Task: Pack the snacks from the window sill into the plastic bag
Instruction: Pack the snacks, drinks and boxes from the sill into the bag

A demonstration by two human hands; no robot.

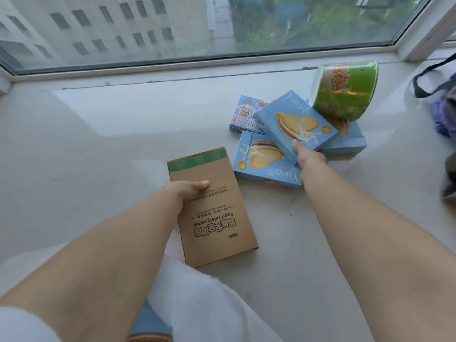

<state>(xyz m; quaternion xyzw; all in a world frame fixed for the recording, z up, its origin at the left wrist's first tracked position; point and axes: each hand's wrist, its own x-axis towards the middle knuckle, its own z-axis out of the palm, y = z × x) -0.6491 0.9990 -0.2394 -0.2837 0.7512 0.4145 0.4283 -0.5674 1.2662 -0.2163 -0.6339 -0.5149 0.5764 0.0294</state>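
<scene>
— What is the left hand (186,190) doing?

— It grips a brown cardboard box (213,211) by its left edge, thumb across the top face. The box is tilted, its near end over a white plastic bag (197,299) that lies at the bottom of the view, near the person.

— Is anything in the bag?

— Through an opening at its near edge something blue and orange shows; I cannot tell what it is.

— And the right hand (309,156)?

— It reaches to the pile of snacks on the window sill (123,134) and grasps the near corner of a blue biscuit box (294,124), thumb on top, the other fingers hidden beneath. That box is lifted at an angle above the rest.

— What else is in the pile?

— A second blue biscuit box (261,161) lies flat just nearer and to the left, touching the hand. A third blue box (345,141) sits to the right, partly covered. A small blue and white box (246,112) lies at the far left of the pile, and a green tub (345,91) leans on its side at the far right, resting on the boxes.

— Anything beyond the snacks?

— A purple cloth bag with a dark strap (441,99) at the right edge of the sill, well apart from the pile.
</scene>
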